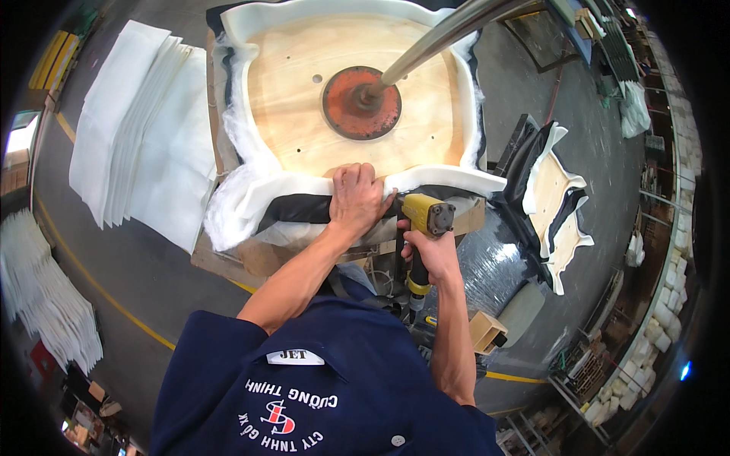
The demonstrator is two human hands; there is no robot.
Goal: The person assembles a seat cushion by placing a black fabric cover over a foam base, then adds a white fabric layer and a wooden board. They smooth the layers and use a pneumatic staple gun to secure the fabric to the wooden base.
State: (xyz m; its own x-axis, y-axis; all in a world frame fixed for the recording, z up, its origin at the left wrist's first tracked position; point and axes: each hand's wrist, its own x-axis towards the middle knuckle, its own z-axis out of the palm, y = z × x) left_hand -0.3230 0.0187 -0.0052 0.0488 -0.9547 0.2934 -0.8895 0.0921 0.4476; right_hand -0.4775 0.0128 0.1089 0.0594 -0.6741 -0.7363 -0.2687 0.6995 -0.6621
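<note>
Item: pale plywood seat panel (304,91) with white foam edging (251,194), on tabletop, near edge. Left hand (356,199): grip pressed on black fabric (296,209), pulled taut. Right hand (435,254): grip wrapped round yellow pneumatic stapler (422,228). Advice: keep fabric tight, nose square.

A small wooden desk (228,262) is seen under the work, its worn edge showing at the lower left and right. Directly on it an upturned seat base (304,99) of pale plywood is laid, ringed with white foam padding and white wadding, with black covering (300,209) pulled over the near edge. A round rust-red plate (342,114) is pressed onto the plywood by a metal bar (449,34). The desk is carried by a grey concrete floor (144,262) marked with yellow lines. On the floor, stacks of white sheet material (141,129) are laid at the left, and further upholstered seat pieces (559,205) are piled at the right.
</note>
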